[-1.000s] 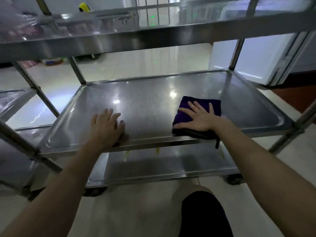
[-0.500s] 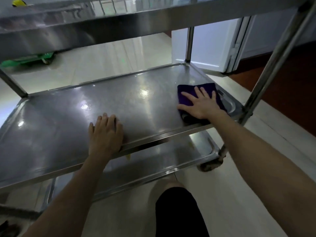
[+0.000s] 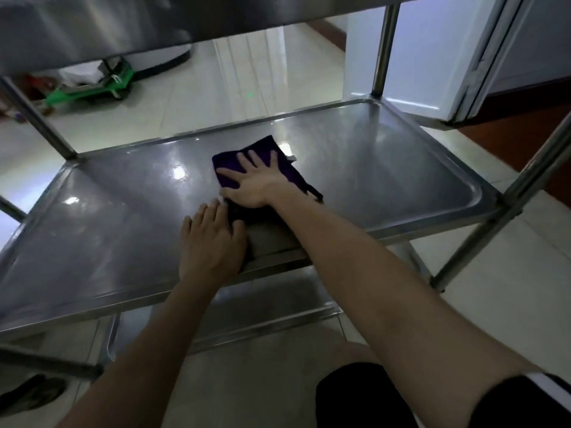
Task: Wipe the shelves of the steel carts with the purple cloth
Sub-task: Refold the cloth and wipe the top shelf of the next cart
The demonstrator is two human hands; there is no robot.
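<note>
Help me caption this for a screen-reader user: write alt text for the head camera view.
A person's right hand presses a purple cloth flat on the middle shelf of a steel cart, fingers spread. The left hand rests flat on the same shelf near its front edge, just beside the cloth; a lower shelf shows beneath.

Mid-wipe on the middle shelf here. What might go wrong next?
1. The left hand rests on the middle shelf right beside the purple cloth. A leftward sweep by the right hand would likely bump it and leave that patch unwiped.
2. A corner of the cloth trails out beside the right wrist, so it may bunch when pushed.
3. The upper shelf hangs close overhead, so leaning in for the far corners risks a knock.
</note>
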